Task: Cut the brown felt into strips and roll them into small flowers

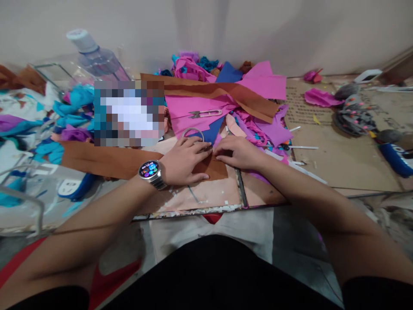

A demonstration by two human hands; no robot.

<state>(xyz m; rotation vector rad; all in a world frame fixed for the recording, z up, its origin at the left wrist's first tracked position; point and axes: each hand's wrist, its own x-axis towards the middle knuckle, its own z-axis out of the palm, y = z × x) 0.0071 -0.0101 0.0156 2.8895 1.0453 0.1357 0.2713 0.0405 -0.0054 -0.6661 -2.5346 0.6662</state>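
My left hand (185,160), with a watch on the wrist, lies flat with fingers stretched out on a long brown felt strip (106,160) on a pale work board (206,196). My right hand (237,153) rests beside it, fingers curled and pressed down on the strip's right end; whether it holds anything is hidden. The fingertips of both hands nearly meet. A grey ring (192,131) lies just beyond my left fingers. Thread snips (204,114) rest on pink felt (193,112) farther back.
Heaps of pink, purple, blue and brown felt scraps (254,86) cover the back of the board. A plastic water bottle (97,56) stands at the back left. Cardboard (338,155) lies at the right with dark bundles (353,116) on it. A power strip (69,187) sits left.
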